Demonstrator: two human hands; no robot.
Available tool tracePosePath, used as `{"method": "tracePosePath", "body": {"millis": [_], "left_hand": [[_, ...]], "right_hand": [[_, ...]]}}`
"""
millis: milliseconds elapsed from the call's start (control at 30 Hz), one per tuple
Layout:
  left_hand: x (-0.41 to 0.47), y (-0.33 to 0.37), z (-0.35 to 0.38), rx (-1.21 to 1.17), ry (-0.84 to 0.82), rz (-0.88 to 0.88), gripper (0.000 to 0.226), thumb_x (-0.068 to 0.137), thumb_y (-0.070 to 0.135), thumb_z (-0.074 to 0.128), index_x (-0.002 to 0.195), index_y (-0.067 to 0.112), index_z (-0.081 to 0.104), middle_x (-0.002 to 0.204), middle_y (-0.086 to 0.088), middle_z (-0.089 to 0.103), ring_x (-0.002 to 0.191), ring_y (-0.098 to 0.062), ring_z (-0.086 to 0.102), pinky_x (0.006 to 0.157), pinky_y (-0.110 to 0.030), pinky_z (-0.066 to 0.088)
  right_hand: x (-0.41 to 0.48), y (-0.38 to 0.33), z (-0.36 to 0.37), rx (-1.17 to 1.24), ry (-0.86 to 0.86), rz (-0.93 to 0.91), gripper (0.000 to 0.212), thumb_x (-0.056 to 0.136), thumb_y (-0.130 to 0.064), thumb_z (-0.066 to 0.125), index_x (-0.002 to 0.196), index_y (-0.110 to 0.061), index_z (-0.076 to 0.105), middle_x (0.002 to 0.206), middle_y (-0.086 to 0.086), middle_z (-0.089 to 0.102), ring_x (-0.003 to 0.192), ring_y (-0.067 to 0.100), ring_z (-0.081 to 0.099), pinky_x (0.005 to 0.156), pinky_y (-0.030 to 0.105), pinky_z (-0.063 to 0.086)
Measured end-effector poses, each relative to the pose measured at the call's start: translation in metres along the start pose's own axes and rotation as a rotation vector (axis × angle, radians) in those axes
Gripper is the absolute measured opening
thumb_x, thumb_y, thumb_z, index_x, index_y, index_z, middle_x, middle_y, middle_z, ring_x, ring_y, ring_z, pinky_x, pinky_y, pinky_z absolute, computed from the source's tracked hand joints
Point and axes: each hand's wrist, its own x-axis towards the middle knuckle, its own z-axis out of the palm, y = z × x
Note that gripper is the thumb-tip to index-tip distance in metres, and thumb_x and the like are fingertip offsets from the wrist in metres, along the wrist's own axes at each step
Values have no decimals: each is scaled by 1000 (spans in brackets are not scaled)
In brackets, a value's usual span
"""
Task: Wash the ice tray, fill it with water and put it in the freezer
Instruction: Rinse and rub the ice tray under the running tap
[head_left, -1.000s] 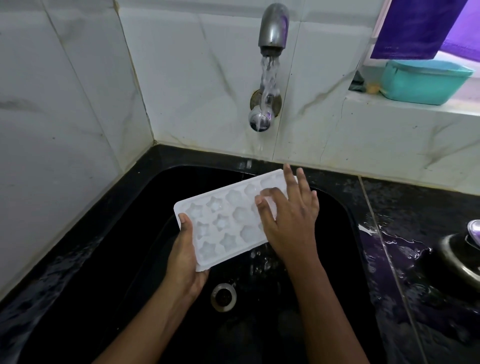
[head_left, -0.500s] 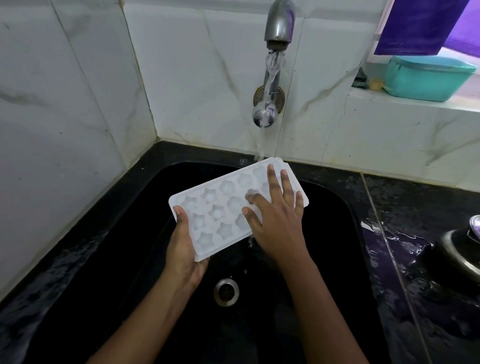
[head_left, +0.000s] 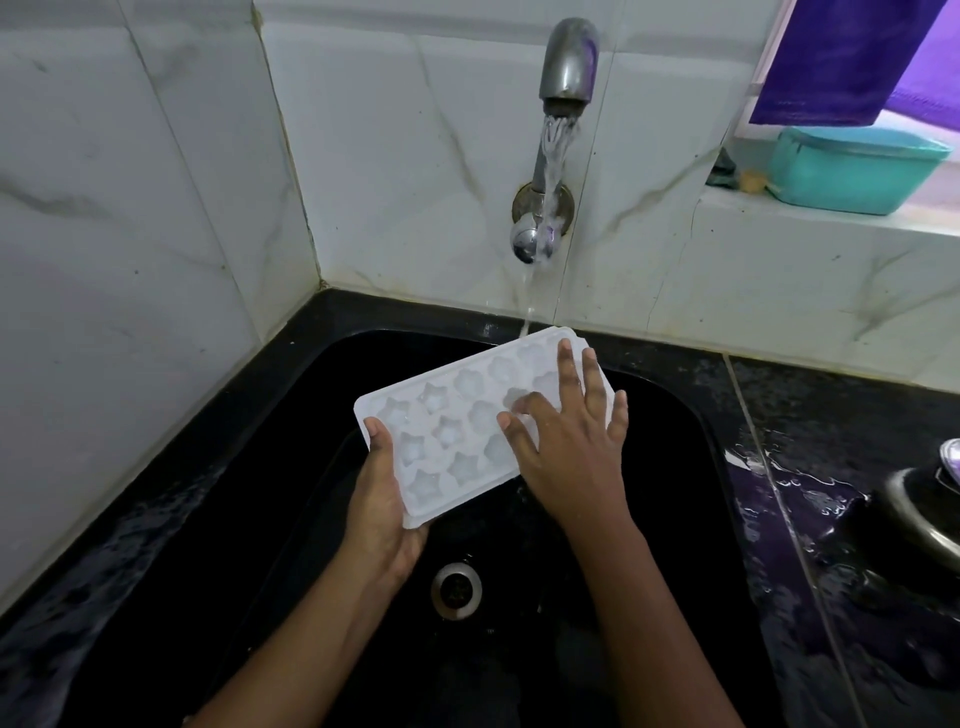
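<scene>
White plastic in the middle of the frame: the ice tray (head_left: 447, 434) is held over the black sink (head_left: 691, 467) with its mould cells facing up. Its long axis runs on a slant from lower left to upper right, the far end raised toward the wall. The left hand (head_left: 382, 501) grips the near short end, thumb on top of the rim and fingers tucked under, so that's the carrying hand. The right hand (head_left: 566, 447) lies flat and spread across the far half of the cells, fingers straight, pressing and holding nothing. Up top the tap (head_left: 569, 62) is running, and the stream (head_left: 551, 171) lands right at the tray's far corner, just beyond the right fingertips. Washing looks under way, filling not yet done. My read: the next stroke travels along that slanted axis, with the right hand nearer the water and the left setting the tilt above the drain (head_left: 456, 590).
</scene>
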Motion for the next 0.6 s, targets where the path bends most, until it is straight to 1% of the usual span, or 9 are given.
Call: {"method": "tracePosePath", "body": {"millis": [67, 167, 200, 267, 333, 433, 500, 533, 600], "left_hand": [[0, -1, 1, 10, -6, 2, 69, 82, 64, 37, 127, 16, 58, 119, -9, 70, 110, -26, 67, 98, -47, 48], [1, 1, -1, -1, -2, 21, 67, 84, 63, 37, 127, 15, 57, 119, -10, 70, 109, -26, 68, 95, -46, 49], [1, 2, -2, 1, -1, 31, 66, 86, 63, 36, 126, 16, 57, 119, -9, 70, 109, -26, 68, 94, -46, 50], [1, 4, -2, 17, -5, 47, 62, 89, 62, 33, 124, 17, 58, 118, -8, 71, 108, -25, 68, 92, -44, 51], [0, 3, 0, 29, -12, 46, 62, 87, 62, 34, 123, 18, 59, 118, -8, 71, 108, -24, 68, 90, -42, 55], [-1, 2, 0, 12, -15, 21, 65, 84, 63, 35, 125, 17, 58, 119, -8, 70, 109, -25, 68, 89, -42, 57], [0, 5, -1, -1, -8, 17, 66, 86, 64, 34, 126, 17, 57, 119, -8, 70, 109, -25, 68, 87, -41, 58], [1, 6, -1, -1, -8, 21, 65, 87, 64, 33, 126, 18, 57, 119, -8, 71, 108, -25, 68, 86, -41, 58], [1, 6, -2, 9, -14, 28, 63, 90, 63, 30, 125, 18, 58, 119, -7, 71, 108, -24, 68, 87, -40, 57]], "right_hand": [[-2, -6, 1, 7, 12, 3, 61, 85, -64, 18, 111, -29, 60, 159, 0, -7, 143, 15, -19, 112, 51, -7], [-2, -7, 2, 43, -71, -50, 69, 81, -68, 11, 123, -31, 53, 156, -6, -19, 138, 10, -30, 112, 48, -11], [-1, -5, -1, 56, -90, -57, 70, 81, -69, 10, 123, -32, 53, 155, -8, -21, 136, 8, -32, 111, 47, -13], [1, -1, -5, 50, -92, -35, 65, 84, -69, 15, 115, -34, 59, 156, -8, -18, 138, 9, -31, 111, 47, -14], [0, -2, -5, 15, -40, 2, 58, 88, -66, 19, 108, -32, 62, 158, -3, -12, 142, 14, -24, 112, 50, -11], [-3, -10, -1, 29, 25, -20, 63, 86, -64, 16, 115, -30, 59, 159, 1, -8, 144, 16, -18, 111, 52, -7], [-3, -10, 0, 45, -36, -67, 67, 84, -65, 12, 121, -30, 55, 159, -2, -11, 142, 14, -23, 112, 50, -10], [-2, -8, -2, 56, -60, -75, 69, 84, -66, 10, 122, -31, 55, 158, -4, -13, 141, 12, -25, 112, 48, -11], [0, -5, -4, 63, -37, -56, 69, 84, -65, 8, 115, -32, 60, 158, -6, -11, 141, 11, -24, 111, 46, -13]]}}
